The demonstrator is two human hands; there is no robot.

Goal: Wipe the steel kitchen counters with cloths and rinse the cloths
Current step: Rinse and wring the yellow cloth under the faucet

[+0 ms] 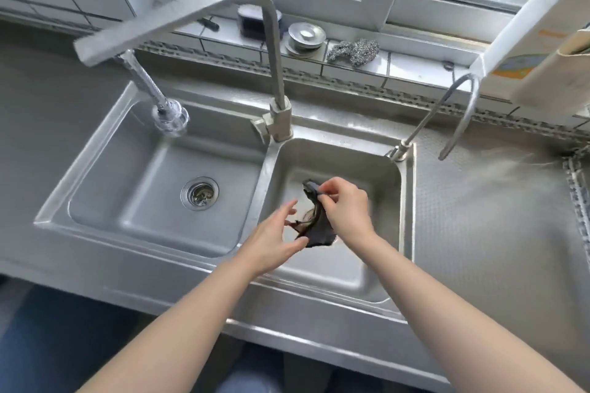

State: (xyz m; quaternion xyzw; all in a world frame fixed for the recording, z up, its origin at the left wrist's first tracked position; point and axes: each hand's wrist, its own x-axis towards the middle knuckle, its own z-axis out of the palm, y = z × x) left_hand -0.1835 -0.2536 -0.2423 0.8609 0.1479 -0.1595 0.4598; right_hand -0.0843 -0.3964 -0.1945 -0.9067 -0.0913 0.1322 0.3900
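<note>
A dark wet cloth point(314, 226) hangs over the small right sink basin point(383, 188). My right hand point(346, 207) pinches its upper edge between curled fingers and thumb. My left hand point(276, 238) is at the cloth's lower left, fingers spread and relaxed, thumb touching the bottom edge. The steel counter point(485, 233) stretches to the right of the basin. The main faucet point(178, 19) is swung over the large left basin point(153, 201); no water stream shows.
A drain strainer point(200, 193) sits in the left basin. A thin curved tap point(456, 112) rises at the right basin's corner. On the tiled sill stand a sink plug point(306, 37), a steel scourer point(352, 51) and a dark holder point(250, 21). A white detergent bottle point(542, 35) stands far right.
</note>
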